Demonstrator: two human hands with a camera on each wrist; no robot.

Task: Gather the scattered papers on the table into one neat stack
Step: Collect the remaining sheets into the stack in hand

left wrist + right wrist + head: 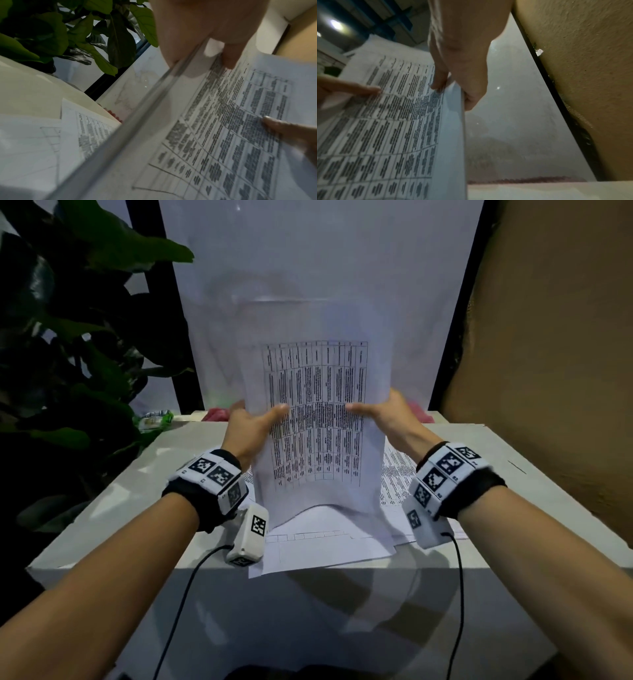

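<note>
White table [496,474], papers upright above loose sheets [329,546]
Left hand [251,426] and right hand [383,414] pinch the limp papers' [315,405] side edges

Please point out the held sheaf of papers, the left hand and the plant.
held sheaf of papers [318,412], head view, printed table.
left hand [251,428], head view, back of hand.
plant [120,40], left wrist view, dark leaf.

Leafy plant [78,337] left — tan wall [555,337] right.
</note>
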